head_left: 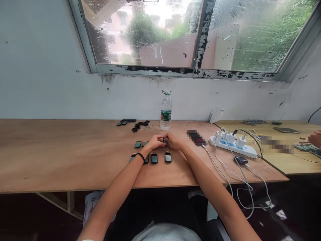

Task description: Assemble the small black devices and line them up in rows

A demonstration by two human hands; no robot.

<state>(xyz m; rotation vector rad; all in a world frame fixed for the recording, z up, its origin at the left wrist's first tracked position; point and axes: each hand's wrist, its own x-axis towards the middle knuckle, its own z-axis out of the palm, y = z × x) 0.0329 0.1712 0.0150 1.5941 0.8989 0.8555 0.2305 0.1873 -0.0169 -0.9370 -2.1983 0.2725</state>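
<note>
My left hand (pixel 154 142) and my right hand (pixel 174 141) meet over the middle of the wooden table (pixel 62 154). Together they pinch a small dark device (pixel 165 142) between their fingertips. A black band circles my left wrist. Several small dark devices with screens lie in rows just in front of and left of my hands, among them one (pixel 168 157) below my right hand and one (pixel 137 144) to the left. More dark parts (pixel 140 125) and a short row of pieces (pixel 126 121) lie farther back.
A water bottle (pixel 166 110) stands near the wall. A white power strip (pixel 233 144) with chargers and trailing cables lies to the right, a dark gadget (pixel 240 159) beside it. Another person's hand (pixel 315 138) shows at the far right over a second table (pixel 288 164).
</note>
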